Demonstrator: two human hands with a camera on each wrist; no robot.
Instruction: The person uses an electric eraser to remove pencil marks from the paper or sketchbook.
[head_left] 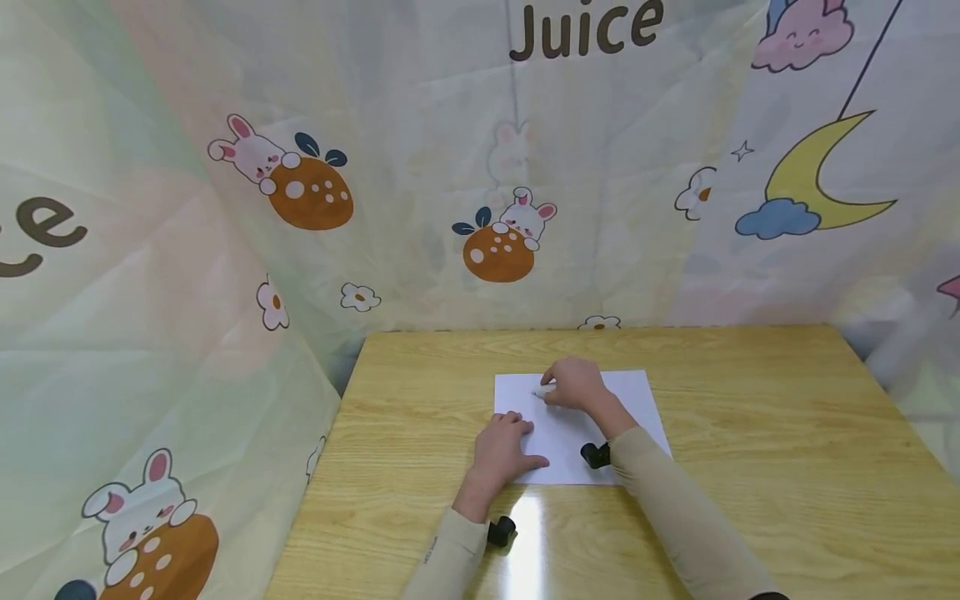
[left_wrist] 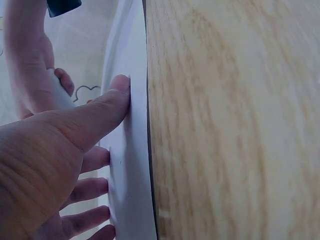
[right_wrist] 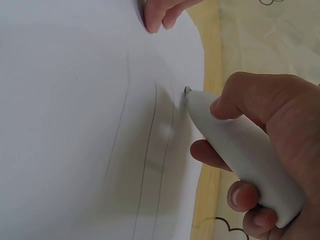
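Note:
A white sheet of paper (head_left: 558, 450) lies on the wooden table. My left hand (head_left: 501, 448) rests on its left side, thumb and fingers spread; in the left wrist view the thumb (left_wrist: 112, 97) presses near the paper's front edge. My right hand (head_left: 576, 385) grips a thick white pen-shaped tool (right_wrist: 245, 150) with a small metallic tip. That tip meets the paper near its far edge, in the upper left part. Several thin, roughly parallel lines (right_wrist: 148, 145) run across the sheet in the right wrist view; I cannot tell whether they are drawn or cut.
The wooden table (head_left: 772, 467) extends on both sides of the paper. A printed fabric backdrop (head_left: 405, 167) hangs behind it and along the left. Black wrist cameras (head_left: 596, 455) sit at both sleeves, the right one above the sheet.

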